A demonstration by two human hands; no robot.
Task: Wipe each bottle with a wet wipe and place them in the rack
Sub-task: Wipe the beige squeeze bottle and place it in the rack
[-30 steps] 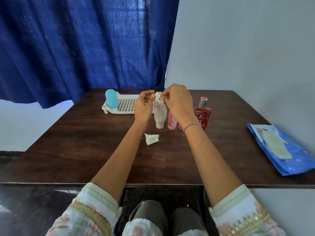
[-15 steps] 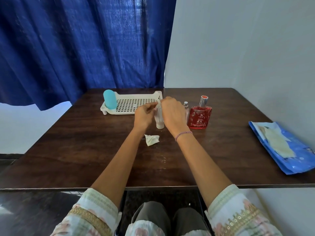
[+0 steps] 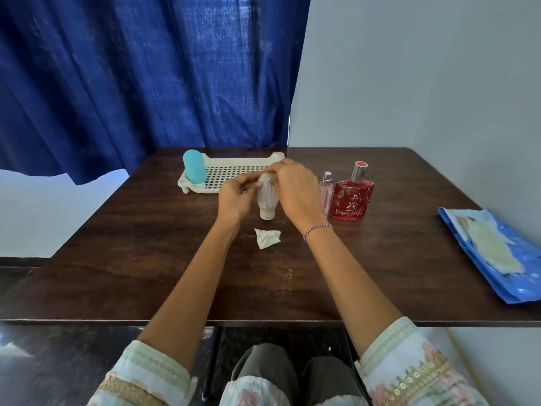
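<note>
A pale ribbed bottle (image 3: 267, 202) stands on the brown table (image 3: 146, 259) in front of the white rack (image 3: 234, 172). A wet wipe (image 3: 265, 178) is draped over its top. My left hand (image 3: 234, 196) pinches the wipe at the bottle's left shoulder. My right hand (image 3: 295, 191) curls over the top from the right and holds the wipe there. The bottle's cap is hidden under the fingers. A teal bottle (image 3: 193, 170) stands in the rack's left end. A small pink spray bottle (image 3: 326, 194) and a red perfume bottle (image 3: 352, 200) stand to the right.
A crumpled used wipe (image 3: 267, 238) lies on the table just in front of the ribbed bottle. A blue wipes pack (image 3: 497, 259) with a sheet pulled out lies at the right edge. A blue curtain hangs behind the table, and a pale wall stands on the right.
Both hands came down from above the bottle, bringing the wipe onto its top. The pink spray bottle, earlier hidden by my right hand, now shows.
</note>
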